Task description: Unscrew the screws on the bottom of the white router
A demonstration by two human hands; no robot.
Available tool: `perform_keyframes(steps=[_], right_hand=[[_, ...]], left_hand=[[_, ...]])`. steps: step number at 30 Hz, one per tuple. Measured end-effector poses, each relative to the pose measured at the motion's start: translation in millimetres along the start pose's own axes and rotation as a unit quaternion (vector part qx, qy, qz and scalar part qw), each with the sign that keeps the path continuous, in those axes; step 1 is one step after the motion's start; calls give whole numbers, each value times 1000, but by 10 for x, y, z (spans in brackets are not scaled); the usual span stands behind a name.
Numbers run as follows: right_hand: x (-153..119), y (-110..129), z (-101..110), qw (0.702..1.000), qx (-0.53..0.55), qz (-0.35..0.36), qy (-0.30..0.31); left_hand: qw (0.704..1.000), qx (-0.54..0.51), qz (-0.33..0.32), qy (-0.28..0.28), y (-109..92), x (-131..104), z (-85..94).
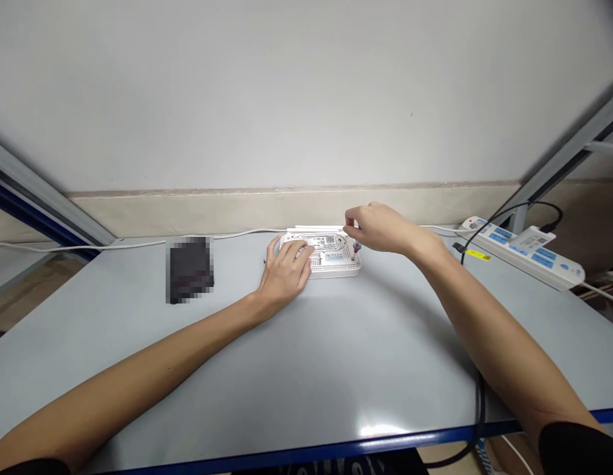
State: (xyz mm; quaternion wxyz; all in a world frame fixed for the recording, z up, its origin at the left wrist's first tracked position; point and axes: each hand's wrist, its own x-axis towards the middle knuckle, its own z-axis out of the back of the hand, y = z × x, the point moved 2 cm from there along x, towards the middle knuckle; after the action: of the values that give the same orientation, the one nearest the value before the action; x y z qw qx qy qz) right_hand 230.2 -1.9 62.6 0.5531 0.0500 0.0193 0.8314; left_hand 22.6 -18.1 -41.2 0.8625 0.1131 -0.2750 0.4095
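A white router (pixel 336 269) lies with its labelled, vented underside up near the back of the table, its white antennas along the far edge. My left hand (pixel 286 267) rests flat over its left part, fingers spread on the casing. Above the right end, my right hand (pixel 373 226) pinches the top of a small screwdriver (pixel 356 247) with a clear and red handle. The screwdriver stands nearly upright, its lower end at the router's front right corner. The hand hides most of its handle, and the exact tip contact is too small to make out.
A white power strip (pixel 526 251) with blue sockets and a plugged-in adapter sits at the right. Nearby runs a black cable (pixel 480 402) with a yellow tag, dropping over the front edge. A pixelated dark object (pixel 190 270) lies left. A white cable (pixel 138 245) follows the wall.
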Motion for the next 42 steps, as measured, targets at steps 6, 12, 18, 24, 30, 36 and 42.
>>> perform_keyframes(steps=[6, 12, 18, 24, 30, 36, 42], right_hand=[[-18, 30, 21, 1000, 1, -8, 1], [-42, 60, 70, 999, 40, -14, 3], [-13, 40, 36, 999, 48, 6, -18], [-4, 30, 33, 999, -43, -5, -22], [-47, 57, 58, 996, -89, -1, -8], [-44, 38, 59, 999, 11, 34, 29], [-45, 20, 77, 999, 10, 35, 34]], left_hand=[[1000, -1, -8, 11, 31, -3, -27], [1000, -7, -13, 13, 45, 1, -28], [999, -27, -32, 29, 25, 20, -12], [998, -42, -40, 22, 29, 8, -32], [998, -46, -38, 14, 37, -6, -27], [998, -51, -36, 10, 38, -5, -18], [998, -52, -32, 11, 45, -16, -36]])
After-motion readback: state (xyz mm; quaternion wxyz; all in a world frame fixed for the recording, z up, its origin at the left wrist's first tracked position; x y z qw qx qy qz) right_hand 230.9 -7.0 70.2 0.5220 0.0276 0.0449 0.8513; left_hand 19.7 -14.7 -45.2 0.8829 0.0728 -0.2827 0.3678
